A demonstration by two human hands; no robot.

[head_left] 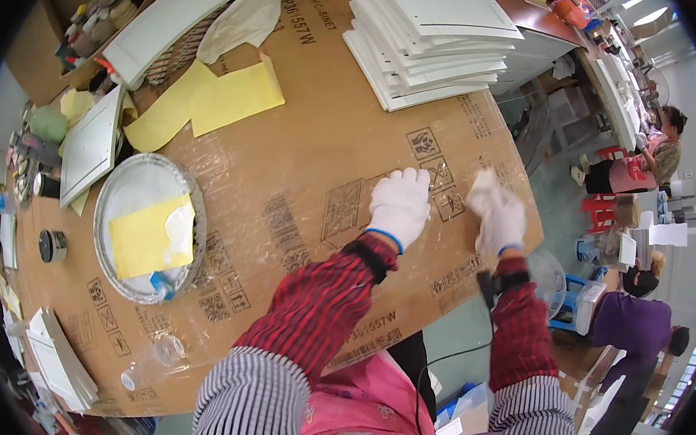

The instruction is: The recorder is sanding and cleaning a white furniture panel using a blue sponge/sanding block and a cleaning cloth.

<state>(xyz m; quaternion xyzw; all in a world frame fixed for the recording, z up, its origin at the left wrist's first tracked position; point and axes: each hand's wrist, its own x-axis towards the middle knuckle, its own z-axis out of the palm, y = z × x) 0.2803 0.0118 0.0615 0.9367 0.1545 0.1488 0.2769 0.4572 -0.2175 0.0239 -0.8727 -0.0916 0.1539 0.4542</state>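
My left hand [400, 205], in a white knit glove with a blue cuff, rests on the brown cardboard [302, 156] that covers the table. Its fingers are curled in, and nothing shows in them. To its right, nearer the table's right edge, is my right hand [502, 220], also gloved in white and slightly blurred. The right fingers are closed, with a pale tip [484, 180] at their far end; I cannot tell whether that is a cloth or part of the glove. Red-and-black sleeve covers are on both forearms.
A stack of white panels [432, 39] stands at the far right. Yellow sheets [236, 95] lie farther back. On the left are a round tub lid [104, 237] with a yellow sheet on it, a dark jar [53, 246] and a clear cup [169, 348]. People work off to the right.
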